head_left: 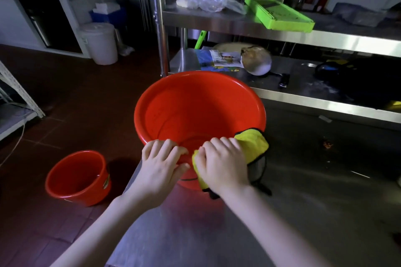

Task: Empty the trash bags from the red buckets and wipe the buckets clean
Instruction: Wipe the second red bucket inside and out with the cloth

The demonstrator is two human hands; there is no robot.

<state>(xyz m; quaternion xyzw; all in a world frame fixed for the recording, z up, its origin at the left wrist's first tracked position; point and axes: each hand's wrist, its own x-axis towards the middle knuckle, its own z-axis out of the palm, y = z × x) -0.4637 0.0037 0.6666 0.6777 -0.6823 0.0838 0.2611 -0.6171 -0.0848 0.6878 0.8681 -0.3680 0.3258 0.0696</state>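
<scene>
The bucket (169,110), bagless, stands by the counter's (303,180) left edge. The left hand (161,162) curls its fingers over the near rim to steady it. The right hand (221,162) grips a cloth (253,143) folded over that rim, likely wiping. A second bucket (76,178) stands on the floor.

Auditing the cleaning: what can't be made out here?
Head view only:
Near inner wall of the large red plastic bucket: hidden by left hand and right hand.
Middle of the yellow microfibre cloth: under the right hand.
Bottom of the small red floor bucket: too dim.
Dark objects on lower steel shelf: lost in shadow.
</scene>
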